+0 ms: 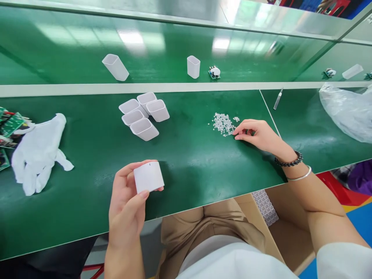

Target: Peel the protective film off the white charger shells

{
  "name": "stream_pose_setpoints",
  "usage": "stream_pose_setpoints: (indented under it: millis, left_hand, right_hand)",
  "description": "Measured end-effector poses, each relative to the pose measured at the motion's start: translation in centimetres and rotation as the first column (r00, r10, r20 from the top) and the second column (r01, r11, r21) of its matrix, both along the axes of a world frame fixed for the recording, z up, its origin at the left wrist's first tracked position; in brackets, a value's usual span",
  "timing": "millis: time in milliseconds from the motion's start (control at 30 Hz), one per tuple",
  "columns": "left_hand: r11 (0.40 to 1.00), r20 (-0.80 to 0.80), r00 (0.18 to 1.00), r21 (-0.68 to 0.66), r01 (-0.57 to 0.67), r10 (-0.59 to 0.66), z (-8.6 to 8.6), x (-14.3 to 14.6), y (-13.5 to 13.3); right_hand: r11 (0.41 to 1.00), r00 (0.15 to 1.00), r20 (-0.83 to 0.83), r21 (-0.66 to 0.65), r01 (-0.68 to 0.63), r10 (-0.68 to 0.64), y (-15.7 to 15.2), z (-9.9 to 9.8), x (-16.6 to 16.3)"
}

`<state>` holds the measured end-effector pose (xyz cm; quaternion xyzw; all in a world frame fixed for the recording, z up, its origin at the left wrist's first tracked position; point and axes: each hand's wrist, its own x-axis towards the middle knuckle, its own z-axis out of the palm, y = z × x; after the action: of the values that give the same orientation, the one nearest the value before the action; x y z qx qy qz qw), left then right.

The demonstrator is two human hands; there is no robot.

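Note:
My left hand point(125, 201) holds a white plastic housing point(148, 176) above the near edge of the green table point(87, 201), fingers wrapped round its sides. My right hand point(257, 133) rests on the table with fingertips pinched at the edge of a small pile of tiny clear parts point(223, 124); whether a part is between the fingers is too small to see. Several empty white housings point(143, 115) lie clustered further back on the table.
A white glove point(37, 153) and circuit boards point(8, 128) lie at the left. On the upper belt lie two white housings point(115, 66) point(193, 66) and a small board point(214, 72). A pen-like tool point(278, 99) and clear plastic bag point(347, 110) are at right.

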<state>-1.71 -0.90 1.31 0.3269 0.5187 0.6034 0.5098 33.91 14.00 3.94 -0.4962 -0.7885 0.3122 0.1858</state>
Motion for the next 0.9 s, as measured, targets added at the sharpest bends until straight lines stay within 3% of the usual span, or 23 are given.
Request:
stream_pose_setpoints:
  millis: [200, 333, 400, 500, 667, 800, 900]
  left_hand:
    - [0.993, 0.091, 0.99, 0.058, 0.101, -0.106, 0.2, 0.3, -0.5]
    - [0.955, 0.276, 0.915, 0.087, 0.282, -0.295, 1.0, 2.5, -0.2]
    - [0.951, 0.279, 0.909, 0.1, 0.293, -0.31, 1.1, 3.9, 0.3]
    - [0.981, 0.156, 0.97, 0.073, 0.178, -0.187, 0.8, 5.6, 0.9]
    - [0.999, -0.172, 0.985, 0.048, -0.011, 0.019, 0.0, 7.6, 0.7]
    - [0.993, -0.258, 0.962, 0.103, -0.06, 0.086, -0.2, 8.2, 0.6]
    - [0.977, -0.45, 0.879, 0.203, -0.072, 0.158, -0.3, 8.3, 0.7]
  right_hand:
    - [0.992, 0.992, 0.1, 0.095, -0.086, 0.076, -0.6, -0.6, 0.5]
    - [0.991, 0.983, 0.166, 0.097, -0.094, 0.077, -0.9, -0.4, 0.2]
    - [0.991, 0.992, 0.119, 0.12, -0.061, 0.047, -1.2, 0.3, -0.7]
    - [0.986, 0.997, -0.043, 0.155, -0.054, 0.062, -2.3, 2.0, -3.5]
    - [0.959, 0.928, -0.268, 0.188, -0.211, 0.257, -4.6, 4.0, -10.2]
    - [0.92, 0.862, -0.339, 0.25, -0.303, 0.376, -6.0, 3.0, -13.5]
    - [0.915, 0.838, -0.388, 0.283, -0.287, 0.383, -6.4, 1.7, -14.4]
